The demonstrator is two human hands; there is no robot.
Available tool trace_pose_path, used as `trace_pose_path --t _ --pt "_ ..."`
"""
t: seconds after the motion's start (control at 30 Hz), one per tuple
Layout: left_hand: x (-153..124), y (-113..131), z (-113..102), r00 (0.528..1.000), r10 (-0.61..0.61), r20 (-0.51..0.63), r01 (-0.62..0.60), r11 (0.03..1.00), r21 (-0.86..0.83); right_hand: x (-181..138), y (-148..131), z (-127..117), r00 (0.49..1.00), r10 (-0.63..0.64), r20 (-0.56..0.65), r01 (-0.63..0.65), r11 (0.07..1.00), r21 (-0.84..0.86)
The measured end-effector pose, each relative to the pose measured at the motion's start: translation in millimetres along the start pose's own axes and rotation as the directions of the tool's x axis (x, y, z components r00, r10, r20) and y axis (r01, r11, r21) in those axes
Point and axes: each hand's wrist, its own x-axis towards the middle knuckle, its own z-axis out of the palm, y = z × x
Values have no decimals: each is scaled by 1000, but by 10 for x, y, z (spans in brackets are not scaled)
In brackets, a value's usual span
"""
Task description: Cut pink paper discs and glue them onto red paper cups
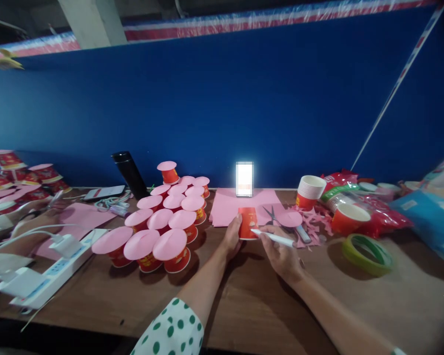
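My left hand (232,237) is closed around a red paper cup (247,220), which is upside down with its white rim at the bottom. In my right hand (282,256) is a slim white pen (277,238). Its tip is at the cup's lower right side; whether it touches cannot be told. Behind the cup lie pink paper sheets (222,202), with dark scissors (269,214) beside it. A pink paper disc (289,219) and a small tube (302,234) lie right of the scissors, near pink scraps (316,221).
Several upturned cups topped with pink discs (170,244) stand left of my hands. A lit phone (244,178) stands behind the sheets. Stacked cups (311,191) and green tape (367,254) are on the right. A power strip (59,268) and another person's hand (37,227) are at left.
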Motion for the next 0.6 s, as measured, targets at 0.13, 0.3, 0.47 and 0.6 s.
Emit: trace_pose_path --t 0.13,0.3,0.47,0.6 --pt "-22 25 26 1000 -6 3 6 1000 22 9 -12 -3 1000 2 5 -1 1000 -12" --pt "-29 35 35 1000 2 -7 -2 1000 19 19 -29 -14 1000 -9 13 9 1000 -21" --pt "0 3 -15 1000 0 17 -1 1000 26 27 -49 -22 1000 0 15 0 1000 -14" --pt "33 -31 -43 1000 11 22 -12 999 31 36 -58 -21 1000 -4 20 4 1000 -10"
